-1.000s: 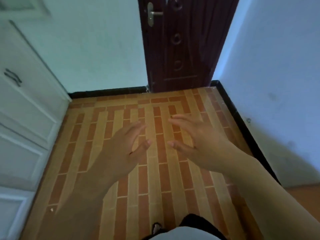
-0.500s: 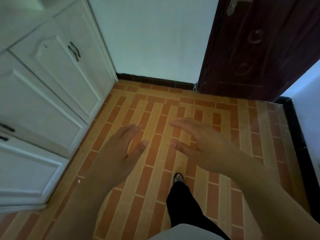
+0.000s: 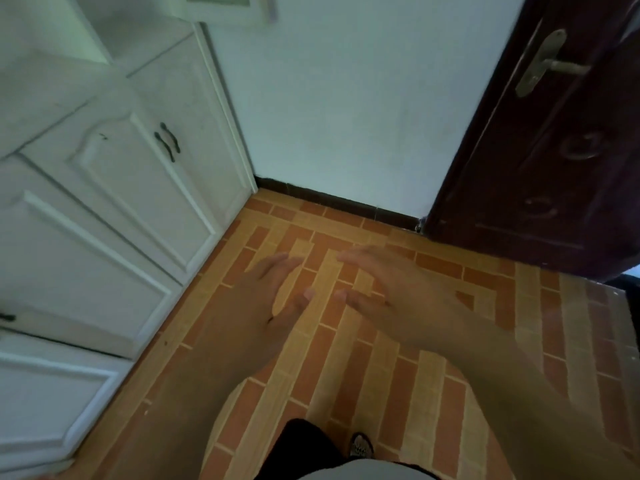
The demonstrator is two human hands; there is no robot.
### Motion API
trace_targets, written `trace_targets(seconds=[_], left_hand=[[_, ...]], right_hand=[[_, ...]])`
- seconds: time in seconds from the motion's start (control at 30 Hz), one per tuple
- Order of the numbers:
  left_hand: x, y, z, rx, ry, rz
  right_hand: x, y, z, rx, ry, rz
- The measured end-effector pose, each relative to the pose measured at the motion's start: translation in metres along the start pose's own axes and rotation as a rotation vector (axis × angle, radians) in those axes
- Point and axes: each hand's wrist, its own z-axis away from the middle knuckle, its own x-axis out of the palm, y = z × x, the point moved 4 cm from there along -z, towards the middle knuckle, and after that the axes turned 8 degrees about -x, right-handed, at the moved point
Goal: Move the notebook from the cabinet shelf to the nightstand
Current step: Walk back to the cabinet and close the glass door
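Observation:
My left hand (image 3: pixel 263 303) and my right hand (image 3: pixel 391 292) hover side by side over the brick-patterned floor, palms down, fingers spread, holding nothing. The white cabinet (image 3: pixel 114 188) stands at the left with its lower doors closed; an open shelf recess (image 3: pixel 138 32) shows at its top, and I see nothing in the part that is visible. Neither a notebook nor a nightstand is in view.
A dark red door (image 3: pixel 554 161) with a metal lever handle (image 3: pixel 547 64) stands at the right. A pale wall (image 3: pixel 346 98) with a black skirting runs between cabinet and door. My dark trouser leg (image 3: pixel 301 445) and a shoe (image 3: pixel 360 445) show at the bottom.
The view has swung left and closer to the cabinet, which now fills more of the left side; the door has shifted right. Both hands stay open in front of me.

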Motion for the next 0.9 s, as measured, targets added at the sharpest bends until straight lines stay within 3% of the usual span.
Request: trace_targets(seconds=[0.23,0.5,0.73,0.9], left_hand=[[-0.038,-0.052,-0.103,-0.116,0.095,0.041],[-0.118,-0.096,-0.281,-0.074,0.219,0.027],[-0.198,-0.102,-0.412,-0.047,0.274,0.025],[-0.224,-0.103,-0.491,-0.031,0.291,0.006]], right_hand=[[-0.008,0.017,-0.148,-0.169,-0.046,-0.046],[-0.056,0.036,-0.33,-0.192,-0.05,-0.023],[-0.134,0.061,-0.444,-0.161,0.157,0.073],[-0.175,0.09,-0.512,-0.175,0.213,0.092]])
